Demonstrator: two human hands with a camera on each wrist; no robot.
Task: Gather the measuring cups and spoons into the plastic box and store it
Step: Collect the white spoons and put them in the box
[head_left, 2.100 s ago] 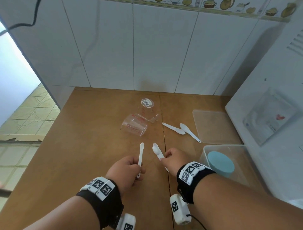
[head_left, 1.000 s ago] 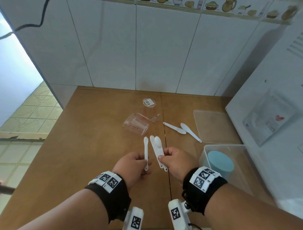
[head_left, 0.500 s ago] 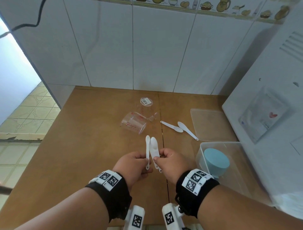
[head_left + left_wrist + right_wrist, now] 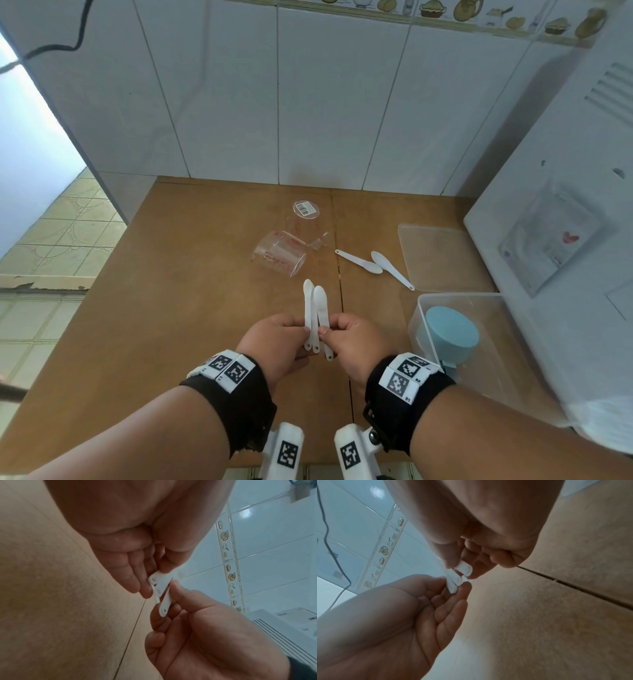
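Both hands meet over the near middle of the wooden table [image 4: 178,308]. My left hand [image 4: 303,334] and right hand [image 4: 325,334] pinch the handles of three white measuring spoons [image 4: 313,305], held side by side with bowls pointing away. The left wrist view shows the holed handle ends [image 4: 157,579] between the left thumb and fingers. In the right wrist view, the right fingers [image 4: 453,561] pinch one handle [image 4: 464,568]. Two more white spoons [image 4: 376,265] lie on the table. A clear measuring cup [image 4: 279,253] lies on its side, with another clear cup [image 4: 306,219] upside down behind it.
The clear plastic box [image 4: 455,295] stands at the right with a blue cup [image 4: 450,334] inside. Its lid [image 4: 435,260] lies flat behind it. A white appliance [image 4: 565,240] borders the table's right side, and a tiled wall closes the back.
The hands have come together. The left hand's spoon and the right hand's spoons, apart before, now sit side by side in one bundle between both hands.
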